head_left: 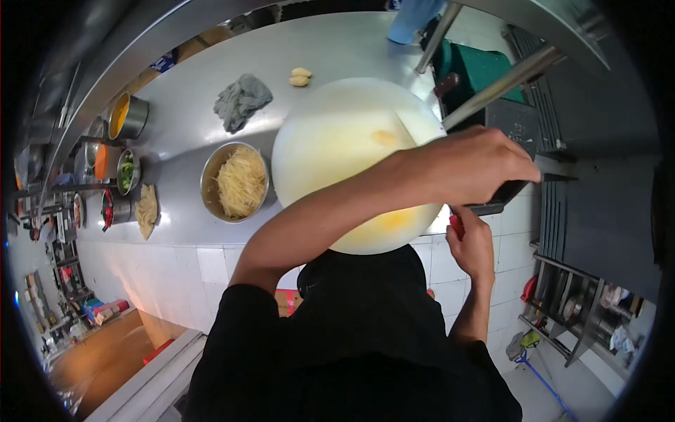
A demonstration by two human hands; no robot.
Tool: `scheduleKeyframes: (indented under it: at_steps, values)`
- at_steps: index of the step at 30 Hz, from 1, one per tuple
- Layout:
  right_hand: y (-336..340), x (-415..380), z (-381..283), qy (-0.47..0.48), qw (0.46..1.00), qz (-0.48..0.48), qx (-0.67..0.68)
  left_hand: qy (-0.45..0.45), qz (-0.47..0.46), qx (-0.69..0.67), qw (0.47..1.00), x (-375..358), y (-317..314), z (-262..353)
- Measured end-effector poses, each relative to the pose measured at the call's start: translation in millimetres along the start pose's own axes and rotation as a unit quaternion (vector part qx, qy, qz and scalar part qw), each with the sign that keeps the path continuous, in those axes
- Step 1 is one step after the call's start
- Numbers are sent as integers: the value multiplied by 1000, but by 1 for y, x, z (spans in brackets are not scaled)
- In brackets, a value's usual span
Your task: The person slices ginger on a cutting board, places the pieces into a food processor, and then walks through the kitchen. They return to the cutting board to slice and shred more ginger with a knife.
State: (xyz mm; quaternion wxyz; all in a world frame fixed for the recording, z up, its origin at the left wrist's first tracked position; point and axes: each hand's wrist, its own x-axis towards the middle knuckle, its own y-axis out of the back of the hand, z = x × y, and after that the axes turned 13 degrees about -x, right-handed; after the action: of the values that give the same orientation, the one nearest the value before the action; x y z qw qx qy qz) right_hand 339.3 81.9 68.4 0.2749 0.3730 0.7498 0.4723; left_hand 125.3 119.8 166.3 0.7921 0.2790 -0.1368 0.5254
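The left hand [474,165] reached across the round white plastic cutting board [337,148] to its right edge, fingers curled down over a dark flat object [500,197] — how tightly they gripped it could not be told. The right hand [470,246] sat just below, fingers closed around a red handle [457,225], beside the board's rim. A pale peeled potato piece [384,138] lay on the board, a steel bowl of shredded potato [235,181] stood left of it — no readable writing showed anywhere

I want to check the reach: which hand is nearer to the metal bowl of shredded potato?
Left. The left hand is beyond the white board from the bowl; the right hand is lower, slightly farther.
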Motion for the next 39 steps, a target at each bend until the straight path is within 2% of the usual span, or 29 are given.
scheduleKeyframes:
  at_steps: [2, 4, 6, 8, 10, 11, 13, 14, 16, 17, 20, 21, 23, 24, 25, 27, 28, 29, 31, 32, 35, 39]
  values:
    - [2, -3, -2, -11, 1000, -4, -3, -78, 53, 61, 994, -6, 7, -2]
    - [2, -6, -4, -24, 1000, -3, 2, -81, 86, 52, 992, -27, 25, 7]
    - [4, -7, -5, -29, 1000, -9, 2, 7, 150, 57, 987, -60, 46, 28]
    - [6, -8, -3, -27, 1000, -9, 2, 85, 162, 37, 982, -106, 64, 36]
    - [6, -7, -1, -23, 1000, -11, 7, 213, 66, 14, 975, -155, 78, 28]
    - [6, -7, 1, -23, 1000, -13, 10, 219, 69, 16, 973, -169, 73, 17]
    - [6, -2, 1, -20, 1000, -17, 15, 203, -60, 72, 975, -195, 59, -5]
    - [6, 1, 0, -19, 1000, -22, 9, 214, -50, 75, 973, -205, 51, -16]
    - [7, 9, -2, -14, 999, -34, 5, 229, -128, 154, 952, -217, 38, -38]
    - [8, 13, -4, -4, 999, -38, 7, 236, -121, 159, 951, -222, 33, -42]
    - [12, 17, -9, -7, 999, -41, 4, 267, 72, 207, 939, -240, 23, -50]
    - [12, 16, -9, -9, 999, -43, 6, 269, 70, 206, 938, -240, 16, -41]
    - [12, 16, -9, -1, 999, -29, 14, 354, 212, 164, 896, -230, 0, -7]
    - [12, 14, -9, -6, 999, -29, 17, 447, 228, 110, 858, -225, -3, 11]
    - [13, 12, -10, -9, 999, -32, 32, 449, 223, 108, 858, -229, -4, 13]
    - [15, 10, -11, -11, 998, -36, 45, 503, 284, 104, 810, -245, -4, 11]
    - [15, 9, -13, -15, 996, -59, 67, 408, 271, 221, 843, -254, -2, 1]
    - [16, 10, -16, -15, 992, -83, 89, 409, 276, 221, 842, -258, 1, -11]
    - [7, 13, -21, -18, 986, -108, 122, 238, 204, 252, 916, -260, 12, -36]
    - [3, 14, -25, -13, 980, -138, 144, 240, 170, 208, 933, -259, 13, -45]
    - [-11, 16, -35, 8, 972, -181, 151, 205, 133, 209, 947, -251, 10, -57]
    - [-8, 12, -55, -13, 967, -221, 126, 197, 170, 181, 948, -247, 7, -51]
